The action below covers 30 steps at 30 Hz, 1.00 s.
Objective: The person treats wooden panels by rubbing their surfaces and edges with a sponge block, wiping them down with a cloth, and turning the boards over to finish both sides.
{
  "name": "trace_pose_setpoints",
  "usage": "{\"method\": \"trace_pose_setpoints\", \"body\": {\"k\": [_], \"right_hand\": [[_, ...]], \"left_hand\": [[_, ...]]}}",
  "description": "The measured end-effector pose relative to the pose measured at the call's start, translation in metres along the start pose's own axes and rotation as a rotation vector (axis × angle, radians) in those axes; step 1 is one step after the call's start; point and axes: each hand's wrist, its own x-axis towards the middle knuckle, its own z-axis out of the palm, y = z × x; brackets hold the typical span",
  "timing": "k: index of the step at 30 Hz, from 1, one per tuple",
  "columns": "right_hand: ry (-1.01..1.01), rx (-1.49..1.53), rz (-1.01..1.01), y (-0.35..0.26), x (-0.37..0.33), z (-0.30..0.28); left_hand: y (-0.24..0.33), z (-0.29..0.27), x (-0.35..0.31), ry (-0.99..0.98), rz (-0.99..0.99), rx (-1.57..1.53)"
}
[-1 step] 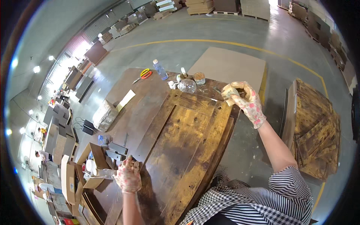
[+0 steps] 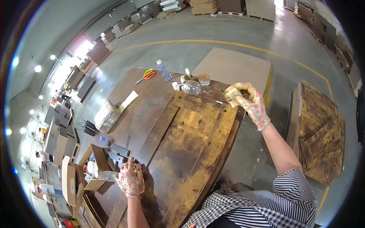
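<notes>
A rustic brown wooden panel (image 2: pixel 190 133) with a raised frame lies across the worktable. My right hand (image 2: pixel 254 106), in a white glove with pink flowers, is closed around a stained yellowish wad (image 2: pixel 232 96). Whether that wad is cloth or sponge is unclear. It is held up over the panel's far right corner. My left hand (image 2: pixel 130 178), gloved alike, is over the panel's left side, fingers stretched away from me and partly apart. I see nothing held in it. Beside its fingertips are dark metal-looking blocks (image 2: pixel 118 152).
Scissors (image 2: pixel 146 76), a bottle (image 2: pixel 164 71), a clear round container (image 2: pixel 191 87) and a jar (image 2: pixel 203 79) stand along the table's far edge. A wrapped bundle (image 2: pixel 107 116) and a cardboard box (image 2: pixel 95 163) are at left. Stacked wooden panels (image 2: pixel 319 133) stand right.
The view has shifted very slightly. My left hand, blurred before, now looks sharper, with its fingers a little more spread. My right hand keeps hold of the stained wad in nearly the same place.
</notes>
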Motion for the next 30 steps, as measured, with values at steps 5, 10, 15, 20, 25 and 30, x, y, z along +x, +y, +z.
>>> {"method": "trace_pose_setpoints", "body": {"k": [5, 10, 15, 20, 25, 30], "right_hand": [[0.141, -0.005, 0.211, 0.029, 0.023, 0.013], [0.062, 0.293, 0.183, 0.039, 0.028, 0.018], [0.044, 0.229, 0.273, 0.045, 0.025, 0.038], [-0.040, 0.175, 0.242, 0.051, 0.040, 0.048], [-0.079, 0.030, 0.216, 0.042, 0.061, 0.024], [-0.459, -0.496, 0.100, 0.034, 0.088, 0.007]], "left_hand": [[0.007, 0.010, -0.003, 0.098, -0.139, -0.161], [0.004, 0.006, 0.000, 0.056, -0.144, -0.178], [0.005, 0.005, -0.004, 0.077, -0.088, -0.227], [0.003, 0.006, -0.007, 0.145, -0.074, -0.181], [0.004, 0.004, -0.011, 0.148, -0.123, -0.160], [0.007, 0.002, 0.000, 0.070, -0.200, -0.259]]}}
